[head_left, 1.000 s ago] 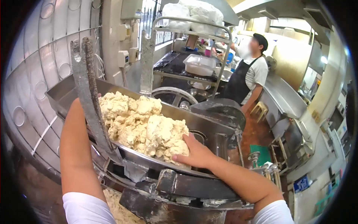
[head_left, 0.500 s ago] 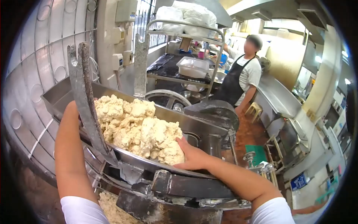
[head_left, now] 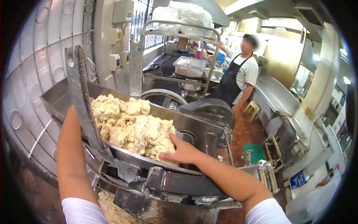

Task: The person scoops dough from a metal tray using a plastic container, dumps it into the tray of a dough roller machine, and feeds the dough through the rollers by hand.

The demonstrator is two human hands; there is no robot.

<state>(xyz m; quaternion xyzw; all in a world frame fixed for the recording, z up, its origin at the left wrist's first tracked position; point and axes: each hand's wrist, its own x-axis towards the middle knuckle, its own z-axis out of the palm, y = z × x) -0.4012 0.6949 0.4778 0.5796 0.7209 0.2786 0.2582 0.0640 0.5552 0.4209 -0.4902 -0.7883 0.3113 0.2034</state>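
Note:
A large lumpy heap of pale dough lies in a long stainless steel trough. My right hand presses against the near right end of the heap, its visible fingers and thumb spread on the surface. On the left, my left arm reaches up to the far left side of the dough. An upright metal bar and the heap hide nearly all of my left hand, so its fingers do not show.
Below the trough, more dough sits beside dark machine parts. A wheeled rack behind carries a plastic tub and white bags. A person in a dark apron stands beyond. A stool is at right.
The dough heap has shifted slightly left along the trough, and my right hand has moved left with it. More trough floor shows at the right.

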